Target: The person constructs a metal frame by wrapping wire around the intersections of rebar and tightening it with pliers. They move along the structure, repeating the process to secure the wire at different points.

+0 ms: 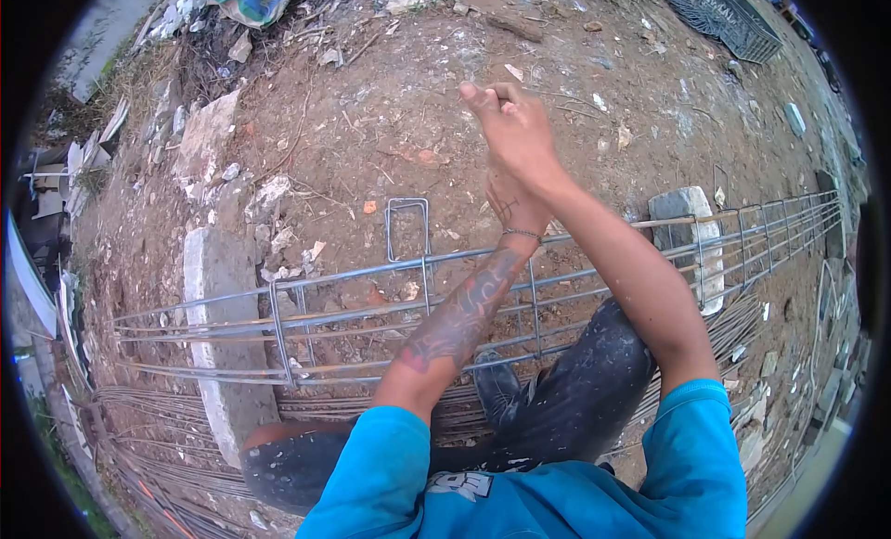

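My right hand (pixel 515 131) is out over the bare ground, beyond the rebar cage (pixel 362 274). Its fingers are curled in, and whatever they may hold is hidden. Just below it, my left hand (pixel 510 203) lies against or under the right wrist; most of its fingers are out of sight. A thin bracelet (pixel 522 233) circles the left wrist. Both forearms cross above the long bars of the cage, which has square wire stirrups along it. On the dirt beyond the cage lies a loose rectangular stirrup (pixel 406 229).
A concrete block (pixel 223 302) supports the cage at left, another block (pixel 698 247) at right. Bundled steel rods (pixel 162 414) lie near my legs. Rubble is scattered around, with a dark crate (pixel 733 24) at the far right and an orange fragment (pixel 369 207) near the stirrup.
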A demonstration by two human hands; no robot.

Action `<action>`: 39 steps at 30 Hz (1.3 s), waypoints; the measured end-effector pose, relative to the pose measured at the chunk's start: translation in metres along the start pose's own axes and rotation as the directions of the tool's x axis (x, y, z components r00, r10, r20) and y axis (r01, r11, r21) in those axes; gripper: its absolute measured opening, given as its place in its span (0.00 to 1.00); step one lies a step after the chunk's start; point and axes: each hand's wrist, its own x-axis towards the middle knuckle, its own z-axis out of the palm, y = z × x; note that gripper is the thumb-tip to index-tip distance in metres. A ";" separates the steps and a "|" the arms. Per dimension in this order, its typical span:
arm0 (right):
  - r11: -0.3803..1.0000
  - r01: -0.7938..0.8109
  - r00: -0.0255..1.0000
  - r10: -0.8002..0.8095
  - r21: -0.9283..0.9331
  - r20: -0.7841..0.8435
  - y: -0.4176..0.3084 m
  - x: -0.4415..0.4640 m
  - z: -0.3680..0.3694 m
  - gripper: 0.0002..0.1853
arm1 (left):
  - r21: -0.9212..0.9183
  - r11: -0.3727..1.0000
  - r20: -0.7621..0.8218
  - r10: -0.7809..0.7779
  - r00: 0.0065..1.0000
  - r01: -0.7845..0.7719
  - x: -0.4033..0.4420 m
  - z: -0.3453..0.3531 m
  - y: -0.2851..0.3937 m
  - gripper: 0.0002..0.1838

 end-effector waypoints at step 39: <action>0.995 0.079 0.992 -0.072 -0.066 0.100 0.011 -0.005 0.002 0.28 | -0.074 0.916 0.397 -0.336 0.855 0.394 0.008 -0.016 -0.022 0.21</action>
